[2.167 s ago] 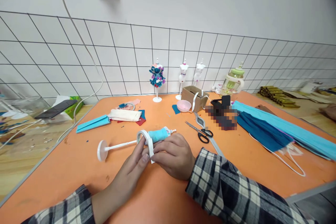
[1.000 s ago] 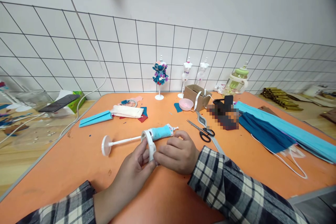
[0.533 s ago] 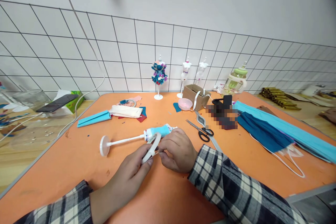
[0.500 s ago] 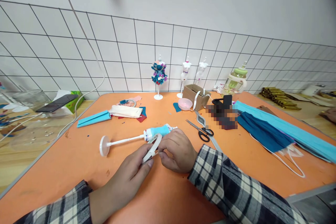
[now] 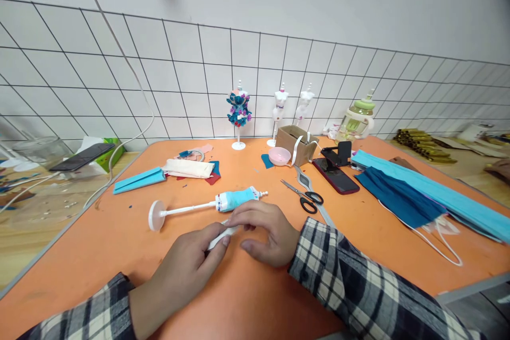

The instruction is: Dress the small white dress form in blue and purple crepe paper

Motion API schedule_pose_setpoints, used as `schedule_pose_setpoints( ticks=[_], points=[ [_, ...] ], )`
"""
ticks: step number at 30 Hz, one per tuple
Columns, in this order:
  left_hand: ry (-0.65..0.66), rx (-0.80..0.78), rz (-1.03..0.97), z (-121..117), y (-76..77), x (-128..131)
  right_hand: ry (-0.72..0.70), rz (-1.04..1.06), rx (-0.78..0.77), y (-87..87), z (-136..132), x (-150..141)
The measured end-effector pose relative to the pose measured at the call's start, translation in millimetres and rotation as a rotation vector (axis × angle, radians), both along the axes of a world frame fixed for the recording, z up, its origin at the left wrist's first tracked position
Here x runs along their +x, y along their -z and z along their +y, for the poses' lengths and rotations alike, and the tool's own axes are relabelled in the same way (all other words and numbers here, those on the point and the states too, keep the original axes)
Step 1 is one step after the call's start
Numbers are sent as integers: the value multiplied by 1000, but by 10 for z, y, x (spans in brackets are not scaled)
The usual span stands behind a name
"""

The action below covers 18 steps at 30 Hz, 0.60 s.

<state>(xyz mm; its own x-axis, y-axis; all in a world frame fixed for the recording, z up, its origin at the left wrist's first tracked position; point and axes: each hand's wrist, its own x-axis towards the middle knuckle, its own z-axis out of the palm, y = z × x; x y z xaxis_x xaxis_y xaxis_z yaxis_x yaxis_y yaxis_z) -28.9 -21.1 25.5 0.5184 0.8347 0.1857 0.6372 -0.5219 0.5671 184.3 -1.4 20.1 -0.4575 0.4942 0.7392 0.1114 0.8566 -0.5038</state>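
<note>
My left hand (image 5: 185,265) pinches a roll of white tape (image 5: 220,239) between thumb and fingers, seen nearly edge-on. The fingertips of my right hand (image 5: 271,234) touch the far end of the roll, and its thumb stands apart from them. Just beyond both hands a small white mannequin (image 5: 234,200) lies on its side, wrapped in light blue cloth, its round base pointing left. Black-handled scissors (image 5: 308,200) lie with blades parted to the right of it, by a grey strip (image 5: 327,218).
Three small mannequins stand at the back, one dressed in teal and purple pieces (image 5: 239,110). Nearby are a pink bowl (image 5: 279,156), a cardboard box (image 5: 306,153) and a phone (image 5: 337,176). Folded blue fabric (image 5: 402,196) lies right, a cream bundle (image 5: 189,168) left, a bottle (image 5: 355,121) behind.
The tape roll has turned from showing its open ring to nearly edge-on. My right thumb has parted from the fingers, which now reach over the roll's end.
</note>
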Motion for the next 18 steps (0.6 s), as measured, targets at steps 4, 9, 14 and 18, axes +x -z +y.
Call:
schedule_pose_setpoints(
  ticks=[4,9,14,18],
  points=[
    [7,46,19,7,-32,-18,178,-137,188,35,17,-14],
    [32,45,38,15,-62,-4,245,-188,257,89,46,-5],
    [66,133,16,-18,-99,-2,171,-38,139,5,-62,-84],
    [146,308,-62,-84,-136,-51,171,226,-107,-127,-255,-202]
  ],
)
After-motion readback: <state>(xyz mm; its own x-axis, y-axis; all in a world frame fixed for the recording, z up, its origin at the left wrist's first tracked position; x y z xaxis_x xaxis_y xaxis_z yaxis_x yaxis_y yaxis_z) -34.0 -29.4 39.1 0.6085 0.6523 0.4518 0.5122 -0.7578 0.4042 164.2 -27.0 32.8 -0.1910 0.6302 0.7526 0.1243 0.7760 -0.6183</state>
